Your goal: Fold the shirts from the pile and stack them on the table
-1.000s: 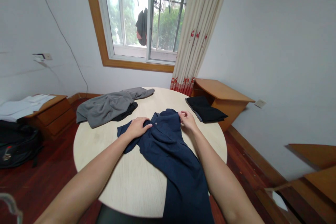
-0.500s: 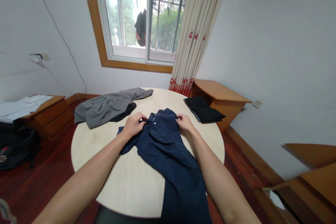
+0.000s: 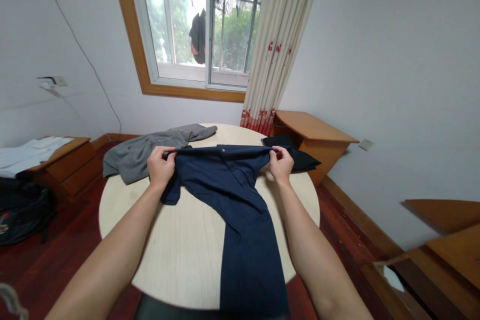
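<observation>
A navy cloth garment (image 3: 240,210) with a small pale button at its top edge is stretched between my two hands. I cannot tell for certain whether it is trousers or a shirt. My left hand (image 3: 161,165) pinches the left end of that edge, beside a short flap of the same cloth hanging down. At the opposite end, my right hand (image 3: 281,164) grips the cloth between thumb and fingers. The upper edge is nearly straight and looks raised off the round pale table (image 3: 180,255). A long part trails toward me and over the near table edge.
Behind my left hand lies a rumpled grey garment (image 3: 131,157) with some black cloth. A folded black garment (image 3: 305,160) rests beyond my right hand. Wooden furniture (image 3: 315,127) stands behind the table, near the curtain (image 3: 277,50). A black bag (image 3: 26,210) sits at the left.
My hands have moved apart, left and right, pulling the garment's top edge from bunched to taut. That edge is now higher and hides part of the black cloth behind.
</observation>
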Demonstrator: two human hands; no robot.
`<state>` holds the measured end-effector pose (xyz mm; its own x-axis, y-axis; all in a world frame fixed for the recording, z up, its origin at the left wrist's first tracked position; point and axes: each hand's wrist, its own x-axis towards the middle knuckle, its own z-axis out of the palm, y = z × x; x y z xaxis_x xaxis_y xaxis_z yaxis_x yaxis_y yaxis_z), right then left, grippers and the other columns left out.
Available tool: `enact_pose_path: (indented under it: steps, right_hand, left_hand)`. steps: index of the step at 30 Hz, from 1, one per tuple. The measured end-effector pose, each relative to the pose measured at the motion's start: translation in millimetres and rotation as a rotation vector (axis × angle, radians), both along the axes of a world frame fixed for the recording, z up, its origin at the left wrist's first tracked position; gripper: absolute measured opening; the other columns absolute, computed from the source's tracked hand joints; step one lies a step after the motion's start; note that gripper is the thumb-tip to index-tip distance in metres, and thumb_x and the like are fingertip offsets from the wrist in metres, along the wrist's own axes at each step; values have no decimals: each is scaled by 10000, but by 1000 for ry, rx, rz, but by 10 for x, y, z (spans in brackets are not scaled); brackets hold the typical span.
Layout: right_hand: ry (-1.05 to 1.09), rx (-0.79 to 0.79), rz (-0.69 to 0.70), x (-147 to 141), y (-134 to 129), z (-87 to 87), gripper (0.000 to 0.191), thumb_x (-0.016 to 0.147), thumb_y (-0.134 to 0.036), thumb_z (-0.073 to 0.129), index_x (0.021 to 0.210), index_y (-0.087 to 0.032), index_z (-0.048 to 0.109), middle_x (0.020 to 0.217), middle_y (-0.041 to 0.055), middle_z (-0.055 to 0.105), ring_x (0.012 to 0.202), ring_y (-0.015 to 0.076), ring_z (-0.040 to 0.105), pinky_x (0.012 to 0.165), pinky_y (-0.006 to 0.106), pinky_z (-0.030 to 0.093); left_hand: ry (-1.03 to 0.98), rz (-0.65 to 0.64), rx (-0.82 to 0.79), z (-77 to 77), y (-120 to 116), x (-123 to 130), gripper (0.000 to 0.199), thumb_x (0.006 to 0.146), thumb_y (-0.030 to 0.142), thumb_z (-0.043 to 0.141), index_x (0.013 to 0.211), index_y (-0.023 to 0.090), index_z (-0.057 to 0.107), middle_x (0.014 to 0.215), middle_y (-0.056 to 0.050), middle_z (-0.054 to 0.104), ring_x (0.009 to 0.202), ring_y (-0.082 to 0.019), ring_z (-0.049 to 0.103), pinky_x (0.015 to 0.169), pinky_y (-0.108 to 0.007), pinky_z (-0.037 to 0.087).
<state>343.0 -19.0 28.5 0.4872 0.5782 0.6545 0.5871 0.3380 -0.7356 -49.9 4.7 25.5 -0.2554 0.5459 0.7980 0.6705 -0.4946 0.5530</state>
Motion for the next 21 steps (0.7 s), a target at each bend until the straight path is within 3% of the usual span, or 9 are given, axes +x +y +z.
enact_pose_path:
  steps: [3,5,9,11,14,17,21]
  right_hand:
    - [32,-71,25,23,99,-134,336,795,-326,572,1014,-110,708,751,61,646,683,176,563,697,308,485]
    - [74,-167,63,37,190,-266,392,765,-306,604,1096,-113,692,835,85,674,707,183,594,727,327,513]
    - [112,-352,197,28,320,-497,679,733,-288,664,1384,-138,536,1212,166,647,769,185,647,790,378,555]
    - [61,-383,272,19,345,-558,729,745,-287,672,1438,-155,489,1325,175,600,840,200,668,855,408,555]
    - [-77,-370,378,15,355,-590,671,741,-259,692,1394,-190,556,1376,139,587,1097,247,642,1013,439,491]
    - [-178,-394,447,0,356,-605,522,730,-195,681,1251,-212,679,1408,112,572,1299,262,537,1106,441,414]
    - [-233,-468,486,-63,349,-644,396,704,-88,627,1049,-214,775,1360,100,621,1304,258,547,1165,450,334]
  left_hand:
    - [150,-15,-8,-33,0,43,114,843,238,597,859,177,692,936,-81,673,917,-241,604,845,-368,478]
    - [270,-123,-2,-16,-70,167,132,880,263,582,882,179,684,987,-93,677,987,-253,601,900,-385,466]
    - [473,-567,-131,58,-367,574,205,953,324,542,880,198,687,897,-56,706,860,-199,641,826,-329,486]
    - [571,-785,-192,66,-544,785,236,953,391,567,912,203,704,905,-57,720,872,-196,650,827,-321,489]
    - [733,-1021,-237,1,-748,1021,492,824,567,707,1167,216,677,1173,-99,697,1087,-255,627,944,-372,462]
    - [867,-1088,-308,-118,-827,1137,703,744,655,736,1302,245,616,1347,-121,613,1218,-309,565,1001,-428,429]
    - [894,-1097,-356,-211,-798,1171,434,833,588,683,1111,254,705,1302,-96,639,1201,-286,572,995,-399,427]
